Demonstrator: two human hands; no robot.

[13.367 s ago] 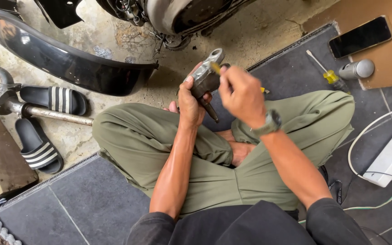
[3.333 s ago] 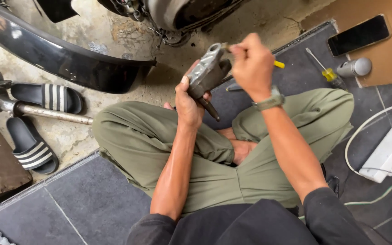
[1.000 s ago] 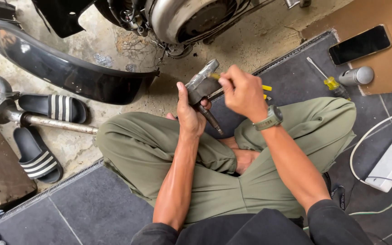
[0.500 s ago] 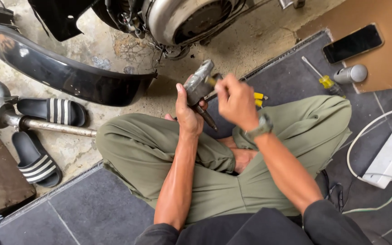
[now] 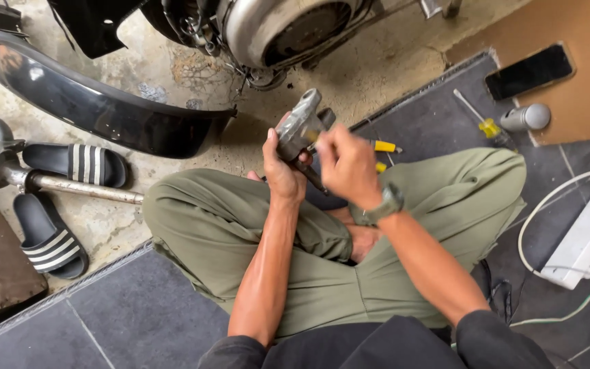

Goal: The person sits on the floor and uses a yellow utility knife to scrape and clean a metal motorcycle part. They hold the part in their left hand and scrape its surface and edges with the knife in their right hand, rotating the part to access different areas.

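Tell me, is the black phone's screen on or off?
Off: the flat black phone on the brown board shows a dark, blank screen.

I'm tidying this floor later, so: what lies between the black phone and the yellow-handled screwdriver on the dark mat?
In the head view, a small grey cylinder lies between the phone and the screwdriver, at the edge of the brown board.

Black fender (image 5: 104, 113) left, screwdrivers (image 5: 489, 126) right; bare concrete (image 5: 390, 75) ahead.
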